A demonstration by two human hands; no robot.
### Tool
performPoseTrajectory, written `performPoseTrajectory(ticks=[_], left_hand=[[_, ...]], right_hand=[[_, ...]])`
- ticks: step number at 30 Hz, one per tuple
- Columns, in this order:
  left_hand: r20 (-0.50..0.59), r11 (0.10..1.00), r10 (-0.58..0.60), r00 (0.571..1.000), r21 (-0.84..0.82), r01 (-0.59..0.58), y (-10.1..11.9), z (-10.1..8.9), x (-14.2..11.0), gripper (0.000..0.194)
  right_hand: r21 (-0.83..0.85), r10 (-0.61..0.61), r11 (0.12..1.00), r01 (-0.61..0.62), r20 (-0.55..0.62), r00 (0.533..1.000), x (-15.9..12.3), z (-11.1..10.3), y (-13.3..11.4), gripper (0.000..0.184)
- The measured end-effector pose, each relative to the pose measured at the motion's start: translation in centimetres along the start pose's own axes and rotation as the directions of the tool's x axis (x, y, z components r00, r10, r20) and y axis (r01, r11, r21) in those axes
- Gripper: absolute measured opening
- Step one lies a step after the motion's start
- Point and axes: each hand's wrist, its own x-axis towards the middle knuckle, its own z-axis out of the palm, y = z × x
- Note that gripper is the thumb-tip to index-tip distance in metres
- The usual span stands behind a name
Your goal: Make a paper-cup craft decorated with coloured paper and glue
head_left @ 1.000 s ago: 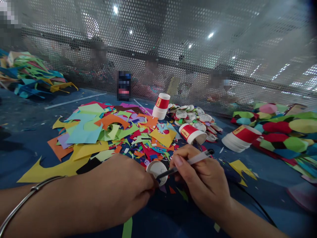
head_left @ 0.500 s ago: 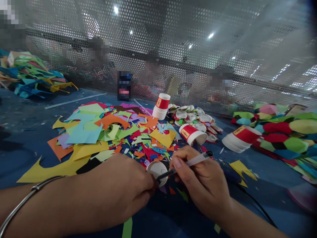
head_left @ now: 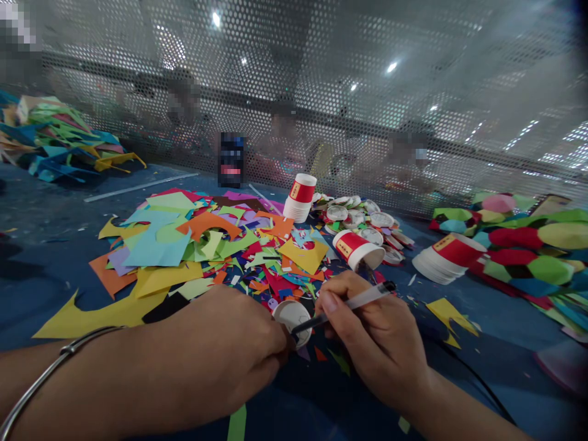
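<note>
Blue table (head_left: 498, 315) fronts a perforated screen (head_left: 321, 55) — right grip (head_left: 379, 337) closed round pen (head_left: 365, 297), left grip (head_left: 220, 355) pinching white disc (head_left: 290, 315).

a narrow gap over the tabletop (head_left: 404, 274) opens right of the tipped cup (head_left: 351, 245), as far as the lying cup stack (head_left: 443, 260). left of it paper scraps (head_left: 220, 239) crowd in, behind it a disc pile (head_left: 353, 217); nearer, the right hand (head_left: 379, 337) and pen (head_left: 367, 296) block.

Perforated screen (head_left: 303, 73) behind a blue table (head_left: 55, 226) strewn with coloured paper scraps (head_left: 234, 247)
</note>
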Motion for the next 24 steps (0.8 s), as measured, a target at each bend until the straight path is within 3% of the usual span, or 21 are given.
performPoseTrajectory(ticks=[15, 24], left_hand=[[0.022, 1.0, 0.0, 1.0, -0.001, 0.0, 0.1, -0.22, -0.06, 0.023], [-0.038, 1.0, 0.005, 0.999, -0.001, -0.005, 0.07, 0.19, 0.03, 0.023]], right_hand=[[-0.021, 0.008, 1.0, -0.007, 0.027, 1.0, -0.01, 0.13, -0.07, 0.024], [-0.036, 0.009, 0.999, -0.008, 0.028, 1.0, 0.37, 0.13, 0.1, 0.027]])
